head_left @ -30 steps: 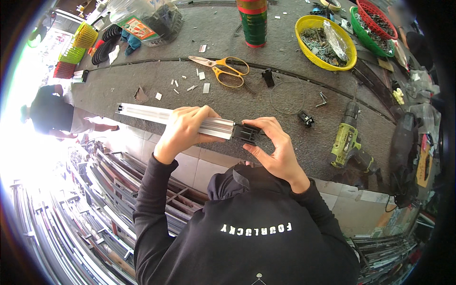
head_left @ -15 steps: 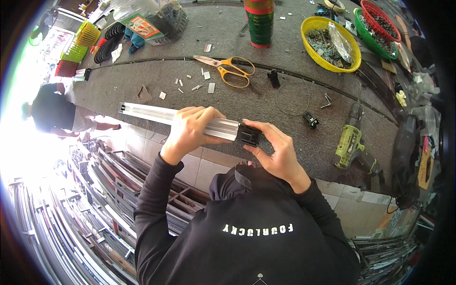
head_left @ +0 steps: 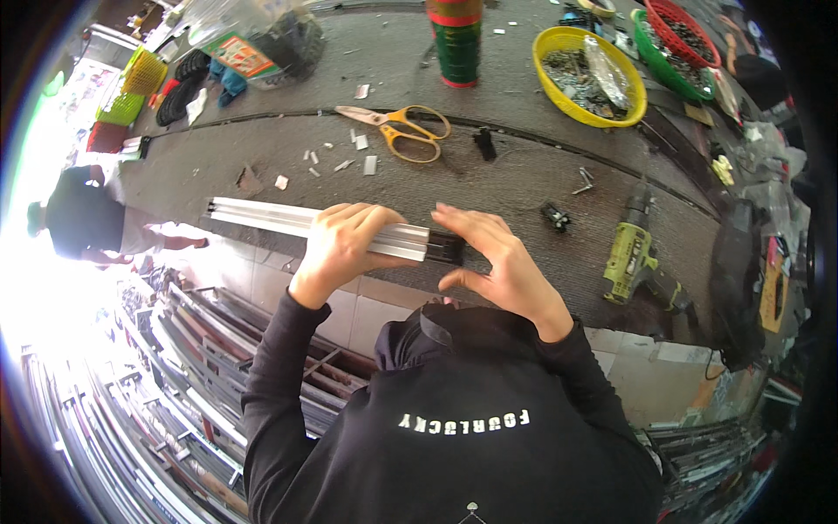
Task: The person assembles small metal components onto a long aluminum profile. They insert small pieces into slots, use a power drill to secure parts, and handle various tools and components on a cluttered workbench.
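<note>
At the centre of the frame, the left hand [head_left: 345,244] wrapped closed fingers around a silver metal rail [head_left: 262,216] at the bench edge [head_left: 611,336], while the right hand [head_left: 493,262] pinched a black end piece [head_left: 445,248] against its tip. Fitting looked underway; next likely needed a straight push. Scissors [head_left: 397,131] and drill [head_left: 633,258] lay well apart, leaving room.

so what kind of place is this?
Likely a small workshop that assembles aluminium frames. The left hand grips a silver aluminium profile on a grey bench, with a cordless drill, a yellow bowl of small hardware and stacked metal profiles below.
</note>
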Tool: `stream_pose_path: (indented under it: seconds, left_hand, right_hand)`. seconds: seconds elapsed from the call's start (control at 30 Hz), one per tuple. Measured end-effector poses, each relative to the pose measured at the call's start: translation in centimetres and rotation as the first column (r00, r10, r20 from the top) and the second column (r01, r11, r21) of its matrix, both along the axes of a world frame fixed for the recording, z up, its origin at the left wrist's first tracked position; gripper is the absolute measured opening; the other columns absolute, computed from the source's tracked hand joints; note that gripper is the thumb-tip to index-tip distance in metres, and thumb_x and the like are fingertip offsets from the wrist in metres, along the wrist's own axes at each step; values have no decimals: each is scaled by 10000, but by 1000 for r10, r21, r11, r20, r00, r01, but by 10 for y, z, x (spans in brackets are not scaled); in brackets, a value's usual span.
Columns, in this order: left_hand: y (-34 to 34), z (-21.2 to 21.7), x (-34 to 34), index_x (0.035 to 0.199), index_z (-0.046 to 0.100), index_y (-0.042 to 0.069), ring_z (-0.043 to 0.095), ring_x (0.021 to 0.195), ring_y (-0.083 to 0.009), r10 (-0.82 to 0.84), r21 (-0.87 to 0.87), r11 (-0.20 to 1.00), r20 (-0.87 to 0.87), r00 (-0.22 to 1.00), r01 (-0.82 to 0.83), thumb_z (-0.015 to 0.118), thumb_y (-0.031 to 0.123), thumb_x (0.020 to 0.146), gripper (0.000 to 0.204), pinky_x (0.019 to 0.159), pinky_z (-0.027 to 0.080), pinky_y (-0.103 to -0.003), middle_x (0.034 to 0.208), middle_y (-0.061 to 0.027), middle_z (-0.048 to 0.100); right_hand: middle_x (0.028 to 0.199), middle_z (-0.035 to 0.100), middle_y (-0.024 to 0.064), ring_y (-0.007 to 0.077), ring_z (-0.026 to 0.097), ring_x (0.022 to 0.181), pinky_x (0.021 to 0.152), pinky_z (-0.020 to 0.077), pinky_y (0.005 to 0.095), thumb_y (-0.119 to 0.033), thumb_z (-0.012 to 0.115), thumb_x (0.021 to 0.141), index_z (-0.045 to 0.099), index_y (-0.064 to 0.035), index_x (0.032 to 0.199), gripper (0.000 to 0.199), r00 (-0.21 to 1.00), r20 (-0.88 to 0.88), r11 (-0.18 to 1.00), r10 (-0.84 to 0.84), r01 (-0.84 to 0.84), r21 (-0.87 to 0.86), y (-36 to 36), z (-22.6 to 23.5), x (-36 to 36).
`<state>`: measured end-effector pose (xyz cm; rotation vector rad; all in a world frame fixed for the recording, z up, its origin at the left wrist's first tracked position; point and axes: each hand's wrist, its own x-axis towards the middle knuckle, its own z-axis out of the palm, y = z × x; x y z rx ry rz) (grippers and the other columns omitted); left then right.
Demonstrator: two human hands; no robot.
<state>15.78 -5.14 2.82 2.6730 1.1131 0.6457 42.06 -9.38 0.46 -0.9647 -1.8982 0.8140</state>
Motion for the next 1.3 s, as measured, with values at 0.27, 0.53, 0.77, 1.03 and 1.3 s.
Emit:
stream_pose_path:
  seconds: [0.27, 0.53, 0.77, 1.03, 1.3]
  left_hand:
    - [0, 4, 7, 988, 670, 126, 697, 817, -261, -9, -74, 997, -44, 999, 6, 889, 368, 660, 463, 732, 529, -384, 871, -31, 704]
    - [0, 13, 11, 1027, 686, 121, 690, 973, -283, -34, -162, 987, -94, 995, 18, 909, 312, 641, 484, 852, 520, -409, 1021, -47, 721]
    - [-4, 11, 30, 1055, 700, 129, 700, 966, -268, -76, -130, 989, -23, 997, 72, 903, 384, 659, 513, 858, 529, -396, 1014, -42, 727]
    - [-6, 4, 32, 1018, 708, 115, 715, 860, -280, -62, -119, 991, 40, 997, 67, 911, 334, 633, 487, 766, 557, -387, 920, -48, 730]
    - [-7, -1, 30, 1024, 704, 118, 717, 800, -277, -64, -92, 993, 51, 997, 68, 913, 346, 627, 503, 696, 551, -373, 907, -48, 733]
  right_hand:
    - [994, 737, 168, 295, 727, 862, 788, 561, 395, -29, 700, 911, 737, 2, 1057, 154, 513, 443, 612, -735, 783, 108, 36, -17, 104]
    - [1011, 636, 132, 327, 650, 971, 860, 520, 449, -6, 753, 842, 711, -19, 924, 94, 426, 595, 674, -681, 682, 283, 38, -54, 115]
    - [899, 708, 48, 138, 673, 840, 770, 534, 306, -50, 715, 945, 683, 6, 904, 76, 815, 52, 750, -577, 555, -360, 8, 4, 72]
    - [878, 782, 85, 90, 721, 816, 738, 560, 231, 24, 738, 910, 760, 39, 984, 78, 938, -147, 828, -313, 194, -527, -29, 12, -8]
    - [864, 780, 92, 112, 737, 820, 753, 568, 238, 64, 715, 904, 764, 43, 969, 84, 939, -196, 825, -284, 136, -548, -24, -3, -11]
